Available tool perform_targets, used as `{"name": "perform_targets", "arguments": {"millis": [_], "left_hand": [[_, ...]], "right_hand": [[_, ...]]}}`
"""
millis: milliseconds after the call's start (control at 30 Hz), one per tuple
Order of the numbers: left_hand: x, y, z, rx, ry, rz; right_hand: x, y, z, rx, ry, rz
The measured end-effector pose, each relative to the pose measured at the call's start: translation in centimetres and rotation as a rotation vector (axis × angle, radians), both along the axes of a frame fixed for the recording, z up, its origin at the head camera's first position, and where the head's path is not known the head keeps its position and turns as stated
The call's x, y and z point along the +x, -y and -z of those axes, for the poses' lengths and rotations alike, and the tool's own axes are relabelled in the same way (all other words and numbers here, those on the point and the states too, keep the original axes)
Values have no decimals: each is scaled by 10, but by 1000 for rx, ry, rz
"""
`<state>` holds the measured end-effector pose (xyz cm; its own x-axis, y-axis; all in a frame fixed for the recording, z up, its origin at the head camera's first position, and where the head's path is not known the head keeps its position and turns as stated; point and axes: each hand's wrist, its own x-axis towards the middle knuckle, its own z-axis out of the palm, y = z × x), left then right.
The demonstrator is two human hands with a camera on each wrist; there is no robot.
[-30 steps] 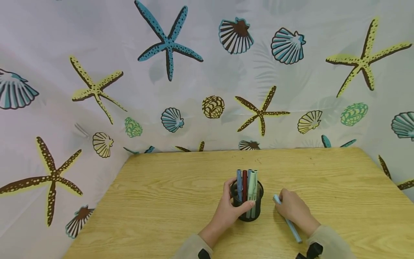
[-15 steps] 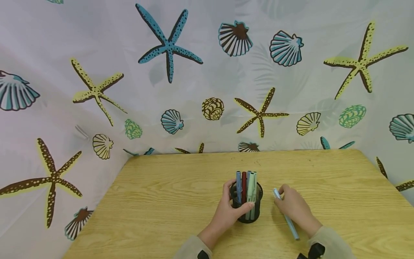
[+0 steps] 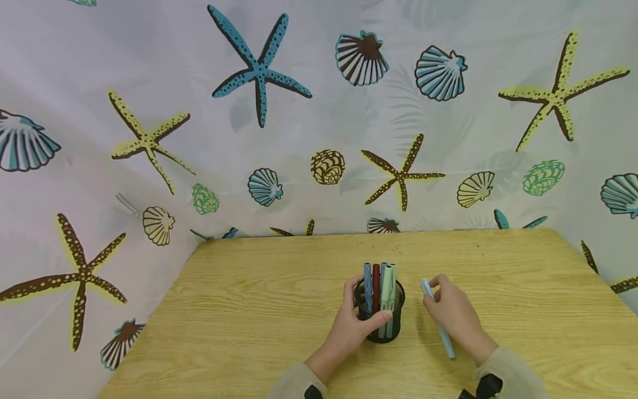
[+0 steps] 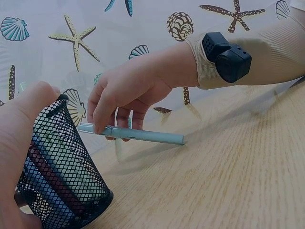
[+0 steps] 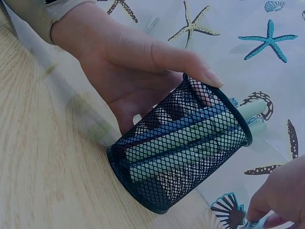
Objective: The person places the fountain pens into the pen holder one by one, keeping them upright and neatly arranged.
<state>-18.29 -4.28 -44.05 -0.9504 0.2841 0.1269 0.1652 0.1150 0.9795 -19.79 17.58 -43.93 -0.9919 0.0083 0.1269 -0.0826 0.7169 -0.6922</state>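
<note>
A black mesh pen cup [image 3: 397, 320] stands on the wooden table, and my left hand [image 3: 344, 332] grips its side with the thumb across the rim. Inside it are several capped pens: a dark red pen [image 3: 376, 288], blue pens [image 3: 368, 285] and pale green pens [image 3: 387, 288]. To the right of the cup, my right hand [image 3: 457, 313] pinches a light blue pen [image 3: 446, 342] near its capped end between thumb and fingers. In the left wrist view that pen [image 4: 152, 136] slants slightly, its free end close over the table with a shadow beneath.
The wooden table [image 3: 259, 299] reaches back to a white cloth [image 3: 319, 111] printed with starfish and shells, which hangs behind it and along both sides. Small black devices [image 4: 226, 56] are strapped at the wrists over beige sleeves [image 4: 267, 52].
My right hand has shifted a little away from me, raising the light blue pen and drawing its free end along. The left hand and the pen cup stay in place.
</note>
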Motion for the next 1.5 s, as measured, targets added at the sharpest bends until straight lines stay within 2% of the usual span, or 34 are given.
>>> {"name": "perform_targets", "arguments": {"millis": [400,567,867,1000,1233,1500], "left_hand": [[1,0,-1,4,-8,7],[1,0,0,9,-11,11],[0,0,-2,-1,-9,8],[1,1,-4,-20,-9,8],[0,4,-5,-30,-12,14],[0,2,-4,-11,-29,19]], "right_hand": [[0,2,-10,-121,-74,14],[0,3,-13,-156,-147,23],[4,6,-17,-217,-410,16],[4,8,-19,-235,-491,9],[3,15,-32,-302,-613,-4],[6,28,-52,-314,-831,-41]]}}
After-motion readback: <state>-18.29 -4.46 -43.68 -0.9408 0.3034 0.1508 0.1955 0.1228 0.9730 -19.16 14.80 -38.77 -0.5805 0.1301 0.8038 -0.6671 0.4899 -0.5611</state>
